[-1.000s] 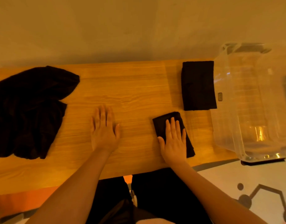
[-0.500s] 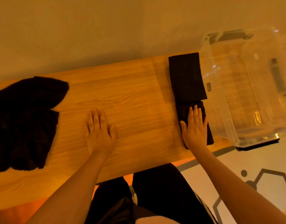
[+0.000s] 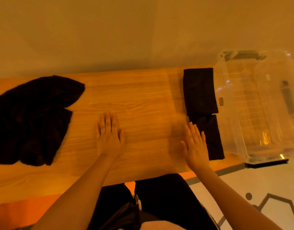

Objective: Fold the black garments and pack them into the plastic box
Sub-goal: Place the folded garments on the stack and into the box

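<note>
Both hands lie flat and empty on the desk (image 3: 143, 100): right hand (image 3: 195, 146) just beside the small fold (image 3: 211, 136), left hand (image 3: 109, 138) mid-desk.

Wooden surface (image 3: 143, 100), light grain running left-right, warm orange cast; its near edge runs slantwise from lower left up to the right. Plain wall (image 3: 126, 30) behind the far edge, unmarked. Floor (image 3: 267, 183) at lower right, pale, with a dark line pattern (image 3: 265, 196) of a dot and angled hexagon-like strokes. Grey strip (image 3: 225, 171) on the floor just below the surface's near edge. Person's lap in dark trousers (image 3: 167, 196) at bottom centre, below the surface edge.
</note>
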{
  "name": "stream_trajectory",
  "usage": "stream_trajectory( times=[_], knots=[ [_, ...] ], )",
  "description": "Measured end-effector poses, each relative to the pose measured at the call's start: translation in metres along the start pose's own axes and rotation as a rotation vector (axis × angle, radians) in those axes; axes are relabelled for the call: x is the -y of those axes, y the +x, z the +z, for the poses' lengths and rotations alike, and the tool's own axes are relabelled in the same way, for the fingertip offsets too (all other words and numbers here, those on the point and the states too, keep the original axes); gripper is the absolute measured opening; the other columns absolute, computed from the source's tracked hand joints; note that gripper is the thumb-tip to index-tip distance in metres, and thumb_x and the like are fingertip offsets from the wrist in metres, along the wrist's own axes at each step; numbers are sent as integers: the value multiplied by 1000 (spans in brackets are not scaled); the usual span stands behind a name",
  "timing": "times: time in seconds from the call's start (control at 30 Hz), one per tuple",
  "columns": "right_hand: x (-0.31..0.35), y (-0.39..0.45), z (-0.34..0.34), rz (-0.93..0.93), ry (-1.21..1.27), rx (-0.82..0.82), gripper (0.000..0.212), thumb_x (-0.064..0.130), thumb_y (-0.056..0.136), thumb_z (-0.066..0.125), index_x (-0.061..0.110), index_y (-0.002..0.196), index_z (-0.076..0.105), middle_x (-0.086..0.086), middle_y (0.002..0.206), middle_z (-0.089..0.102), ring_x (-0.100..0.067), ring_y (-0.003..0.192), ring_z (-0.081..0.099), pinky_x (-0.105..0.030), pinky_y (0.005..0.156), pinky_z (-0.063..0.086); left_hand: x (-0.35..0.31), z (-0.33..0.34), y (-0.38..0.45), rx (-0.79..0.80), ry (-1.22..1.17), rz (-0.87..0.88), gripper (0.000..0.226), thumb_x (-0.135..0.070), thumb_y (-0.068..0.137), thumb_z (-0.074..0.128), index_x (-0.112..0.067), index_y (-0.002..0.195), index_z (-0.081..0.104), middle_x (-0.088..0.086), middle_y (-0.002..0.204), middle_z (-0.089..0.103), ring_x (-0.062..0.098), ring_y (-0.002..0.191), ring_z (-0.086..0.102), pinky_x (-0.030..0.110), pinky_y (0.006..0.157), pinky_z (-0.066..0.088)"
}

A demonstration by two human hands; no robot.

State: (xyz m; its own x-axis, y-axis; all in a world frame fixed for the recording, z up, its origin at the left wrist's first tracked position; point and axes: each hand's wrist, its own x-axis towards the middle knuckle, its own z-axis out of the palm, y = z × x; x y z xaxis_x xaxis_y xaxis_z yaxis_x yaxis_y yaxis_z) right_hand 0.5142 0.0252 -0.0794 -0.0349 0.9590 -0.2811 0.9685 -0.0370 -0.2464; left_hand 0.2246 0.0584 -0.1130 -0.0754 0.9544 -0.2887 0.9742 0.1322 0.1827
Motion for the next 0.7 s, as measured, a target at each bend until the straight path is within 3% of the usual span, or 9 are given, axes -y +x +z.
stream_trajectory(
  times=[0.1,0.17,0.27,0.33,0.4,0.47,0.57,0.7],
  knots=[
    [45,24,-2,-176,21,75,69,56,92,0,16,146,13,-5,153,17,-16,142,6,-36,115,4,5,-12,0,54,-34,56,61,-44,95,14,-16,145,-5,8,154,-10,22,142,-13,39,113,-11],
    [81,46,-1,-278,20,129,76,57,89,-6,12,147,15,-9,153,19,-21,142,10,-38,114,8,14,-24,-2,49,-105,85,60,-40,94,20,-14,147,9,9,156,4,23,144,-2,37,112,-8],
    [140,80,2,-427,-34,220,86,61,82,-12,11,147,13,-10,155,12,-25,144,5,-37,114,1,47,-45,-9,-53,-161,79,54,-32,93,34,-8,141,35,15,147,34,31,139,27,43,111,12],
    [180,96,5,-496,-59,247,69,54,92,3,14,148,7,-8,156,6,-23,145,3,-37,117,1,81,-58,-11,-159,-104,8,51,-24,87,48,-6,135,45,16,142,43,33,134,36,50,107,25],
    [219,112,8,-549,-66,283,58,35,99,29,12,148,6,-8,157,4,-22,145,4,-33,116,3,117,-70,-14,-262,-131,-122,51,-20,87,57,-6,134,45,16,144,40,33,136,32,52,108,24],
    [260,128,8,-613,-47,292,61,29,97,41,9,147,12,-10,156,9,-23,144,9,-31,115,6,152,-81,-17,-287,-209,-263,54,-31,93,52,-8,139,37,13,150,30,30,140,22,48,112,18],
    [322,151,12,-690,-3,279,70,35,90,53,11,147,18,-8,155,18,-23,143,15,-35,116,15,193,-86,-19,-171,-250,-358,67,-44,93,44,-8,146,21,10,154,18,26,144,11,46,114,14],
    [375,169,26,-688,-141,305,73,37,85,60,18,146,24,-4,153,25,-20,141,19,-36,111,16,219,-73,-29,16,-209,-275,70,-45,95,38,-8,148,11,8,157,7,23,145,2,43,115,8]
  ],
)
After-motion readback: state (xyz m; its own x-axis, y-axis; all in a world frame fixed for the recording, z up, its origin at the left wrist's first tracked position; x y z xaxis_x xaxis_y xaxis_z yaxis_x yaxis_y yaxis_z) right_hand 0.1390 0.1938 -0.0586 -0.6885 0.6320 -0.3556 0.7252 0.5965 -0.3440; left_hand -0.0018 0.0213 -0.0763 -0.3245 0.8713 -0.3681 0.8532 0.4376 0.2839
